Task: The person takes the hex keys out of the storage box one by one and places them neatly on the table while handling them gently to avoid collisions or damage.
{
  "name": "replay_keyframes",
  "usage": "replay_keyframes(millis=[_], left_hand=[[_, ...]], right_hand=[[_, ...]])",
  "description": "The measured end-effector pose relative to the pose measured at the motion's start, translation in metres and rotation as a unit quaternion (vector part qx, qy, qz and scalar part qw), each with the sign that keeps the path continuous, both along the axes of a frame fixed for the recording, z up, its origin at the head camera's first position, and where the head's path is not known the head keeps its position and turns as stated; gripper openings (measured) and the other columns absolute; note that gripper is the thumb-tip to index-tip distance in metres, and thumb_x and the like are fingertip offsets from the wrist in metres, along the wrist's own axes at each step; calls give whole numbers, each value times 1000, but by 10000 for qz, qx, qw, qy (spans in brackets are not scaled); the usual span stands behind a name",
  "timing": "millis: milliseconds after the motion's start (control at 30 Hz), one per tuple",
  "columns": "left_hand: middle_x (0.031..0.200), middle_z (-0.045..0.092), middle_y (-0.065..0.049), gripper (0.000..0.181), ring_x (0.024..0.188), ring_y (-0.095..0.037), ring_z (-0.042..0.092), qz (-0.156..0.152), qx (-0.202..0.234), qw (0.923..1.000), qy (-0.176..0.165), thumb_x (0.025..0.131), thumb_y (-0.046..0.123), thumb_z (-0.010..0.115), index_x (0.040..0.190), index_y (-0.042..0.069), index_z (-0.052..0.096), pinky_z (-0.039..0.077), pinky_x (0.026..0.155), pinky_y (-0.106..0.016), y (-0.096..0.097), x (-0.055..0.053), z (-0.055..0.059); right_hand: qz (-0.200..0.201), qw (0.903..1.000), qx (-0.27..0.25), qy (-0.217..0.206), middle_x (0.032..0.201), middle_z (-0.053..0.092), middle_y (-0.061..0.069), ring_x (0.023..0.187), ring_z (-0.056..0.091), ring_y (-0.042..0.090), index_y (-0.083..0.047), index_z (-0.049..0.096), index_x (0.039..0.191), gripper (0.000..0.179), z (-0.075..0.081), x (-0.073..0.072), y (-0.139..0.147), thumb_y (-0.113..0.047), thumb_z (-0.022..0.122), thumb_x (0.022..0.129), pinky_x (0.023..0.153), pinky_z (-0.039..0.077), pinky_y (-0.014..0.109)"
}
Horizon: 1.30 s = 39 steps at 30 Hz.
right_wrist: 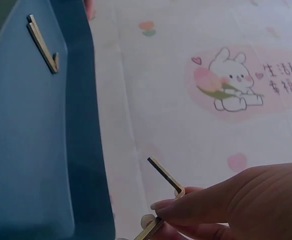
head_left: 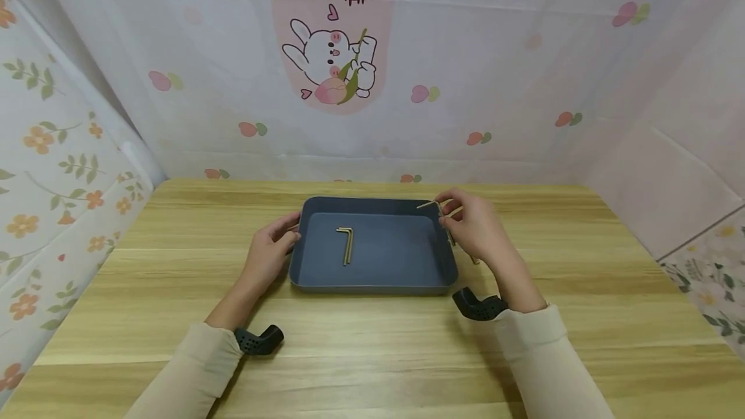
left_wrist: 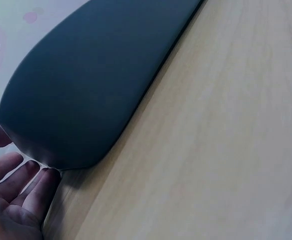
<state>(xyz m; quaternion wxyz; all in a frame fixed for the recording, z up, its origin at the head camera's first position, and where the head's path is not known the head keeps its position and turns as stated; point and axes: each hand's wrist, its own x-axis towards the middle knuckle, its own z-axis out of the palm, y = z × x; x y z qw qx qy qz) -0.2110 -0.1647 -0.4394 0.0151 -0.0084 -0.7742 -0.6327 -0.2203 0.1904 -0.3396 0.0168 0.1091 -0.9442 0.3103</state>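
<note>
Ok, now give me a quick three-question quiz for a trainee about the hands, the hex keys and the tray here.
1. Multiple choice: what is the right hand pinching?
A) A screwdriver
B) An L-shaped hex key
C) A spoon

2. True or false: the left hand is at the left end of the rectangular tray.

3. Count: how many hex keys lie inside the tray?

Key:
1. B.
2. True.
3. Two, lying side by side.
</note>
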Motion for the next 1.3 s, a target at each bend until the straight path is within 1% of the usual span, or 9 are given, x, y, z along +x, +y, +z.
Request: replay_keyframes(millis=[67, 167, 300, 567, 800, 967, 1200, 1300], left_hand=[[148, 55, -19, 50, 135, -32, 56, -11, 11, 10000, -2, 99, 7, 50, 148, 2, 50, 52, 85, -11, 0, 0, 0], [149, 54, -19, 50, 136, -32, 55, -45, 25, 10000, -3, 99, 6, 50, 149, 2, 49, 52, 86, -12, 1, 0, 1], [149, 54, -19, 50, 136, -31, 55, -24, 23, 10000, -5, 99, 6, 50, 149, 2, 49, 52, 86, -12, 0, 0, 1], [149, 54, -19, 50, 136, -32, 55, -19, -43, 10000, -32, 99, 7, 50, 149, 3, 49, 52, 86, -12, -1, 1, 1], [150, 53, -19, 50, 137, -32, 54, -53, -42, 10000, -64, 100, 7, 50, 150, 2, 48, 52, 87, -12, -1, 0, 1], [150, 54, -19, 50, 137, -32, 55, -61, -33, 10000, -48, 100, 7, 50, 150, 2, 48, 52, 86, -12, -1, 0, 0], [150, 54, -19, 50, 137, -32, 55, -24, -95, 9999, -29, 100, 7, 50, 149, 2, 49, 52, 87, -12, -1, 0, -1], [150, 53, -19, 50, 137, -32, 54, -25, -115, 9999, -28, 100, 7, 50, 150, 2, 48, 52, 88, -12, -1, 0, 0]], right_hand=[[-51, 10000, -11, -6, 112, 68, 21, 100, 70, 37, -4, 62, 131, 34, 1, -1, 4, -3, 60, 97, 78, 60, 44], [-230, 9997, -75, -19, 114, 66, 22, 103, 69, 40, -4, 61, 132, 35, 3, -3, 11, -3, 59, 98, 78, 59, 46], [-393, 9992, -70, 5, 114, 66, 24, 106, 69, 42, -3, 60, 134, 36, 2, -8, 21, -4, 59, 98, 78, 59, 47], [-452, 9989, 98, 65, 114, 68, 26, 105, 69, 45, -1, 61, 134, 37, -5, -15, 37, -4, 61, 98, 80, 59, 49], [-558, 9982, 207, 7, 115, 68, 27, 105, 68, 46, 0, 62, 134, 37, -14, -22, 49, -5, 61, 98, 73, 59, 44], [-609, 9975, 368, -17, 112, 69, 27, 98, 70, 42, 2, 64, 131, 35, -23, -26, 56, -4, 62, 96, 73, 57, 43], [-724, 9965, 321, -277, 111, 69, 27, 87, 68, 34, 3, 64, 130, 35, -34, -31, 60, -3, 63, 95, 61, 49, 30], [-741, 9960, 351, -357, 112, 69, 27, 84, 66, 31, 2, 64, 131, 36, -38, -34, 61, -4, 62, 96, 59, 46, 28]])
